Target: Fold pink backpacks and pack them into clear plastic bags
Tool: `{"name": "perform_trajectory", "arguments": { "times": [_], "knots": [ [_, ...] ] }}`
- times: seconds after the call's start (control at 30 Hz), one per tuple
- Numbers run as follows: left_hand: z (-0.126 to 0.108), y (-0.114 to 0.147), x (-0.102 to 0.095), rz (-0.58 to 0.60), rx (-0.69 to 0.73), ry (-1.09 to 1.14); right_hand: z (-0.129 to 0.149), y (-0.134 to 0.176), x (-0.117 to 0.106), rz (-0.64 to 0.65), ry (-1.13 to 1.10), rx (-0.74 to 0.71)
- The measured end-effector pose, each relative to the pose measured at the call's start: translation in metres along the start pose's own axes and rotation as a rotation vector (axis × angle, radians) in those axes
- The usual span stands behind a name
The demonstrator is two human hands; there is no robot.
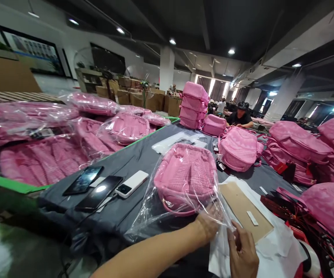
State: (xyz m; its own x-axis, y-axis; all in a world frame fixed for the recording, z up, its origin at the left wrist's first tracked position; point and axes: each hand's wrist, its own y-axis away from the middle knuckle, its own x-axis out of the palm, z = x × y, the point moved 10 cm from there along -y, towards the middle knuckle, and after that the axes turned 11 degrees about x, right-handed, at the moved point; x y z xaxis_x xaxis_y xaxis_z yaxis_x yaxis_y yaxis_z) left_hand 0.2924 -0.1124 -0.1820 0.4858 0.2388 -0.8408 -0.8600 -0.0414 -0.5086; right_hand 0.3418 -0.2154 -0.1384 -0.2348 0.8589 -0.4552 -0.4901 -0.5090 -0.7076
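A pink backpack [187,166] lies in a clear plastic bag [143,218] near the middle of the grey-covered bench [128,160]. The right hand [243,247] pinches the bag's edge at the near right. The left hand [210,220] is blurred at the backpack's near right corner, against the plastic; whether it grips, I cannot tell. A white phone [132,184] lies left, a tan board [242,206] right.

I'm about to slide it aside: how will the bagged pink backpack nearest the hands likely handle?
The clear plastic bag looks thin and loose, so it will probably crumple and slip. The pink backpack inside looks full and rounded, so it may give slightly. Lying flat and broad, it seems unlikely to roll.
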Motion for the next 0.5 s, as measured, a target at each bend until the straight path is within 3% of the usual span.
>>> {"name": "perform_trajectory", "arguments": {
  "times": [0.07,0.13,0.23,0.3,0.37,0.43,0.5],
  "knots": [
    [-0.024,0.026,-0.021,-0.044,0.125,-0.045,-0.021,-0.001,0.000,0.006,0.041,0.108],
    [-0.026,0.059,-0.041,-0.105,0.122,-0.129,-0.044,0.002,0.002,0.012,0.010,0.274],
    [0.024,0.103,-0.054,-0.087,-0.119,-0.227,-0.071,0.015,0.016,0.075,-0.172,0.535],
    [0.064,0.122,-0.048,0.010,-0.233,-0.232,-0.072,0.025,0.027,0.151,-0.265,0.583],
    [0.091,0.129,-0.040,0.088,-0.260,-0.213,-0.070,0.031,0.032,0.205,-0.292,0.588],
    [0.102,0.129,-0.041,0.104,-0.268,-0.210,-0.080,0.035,0.031,0.219,-0.291,0.665],
    [0.096,0.126,-0.049,0.080,-0.262,-0.218,-0.091,0.035,0.025,0.223,-0.251,0.745]
  ]
}}
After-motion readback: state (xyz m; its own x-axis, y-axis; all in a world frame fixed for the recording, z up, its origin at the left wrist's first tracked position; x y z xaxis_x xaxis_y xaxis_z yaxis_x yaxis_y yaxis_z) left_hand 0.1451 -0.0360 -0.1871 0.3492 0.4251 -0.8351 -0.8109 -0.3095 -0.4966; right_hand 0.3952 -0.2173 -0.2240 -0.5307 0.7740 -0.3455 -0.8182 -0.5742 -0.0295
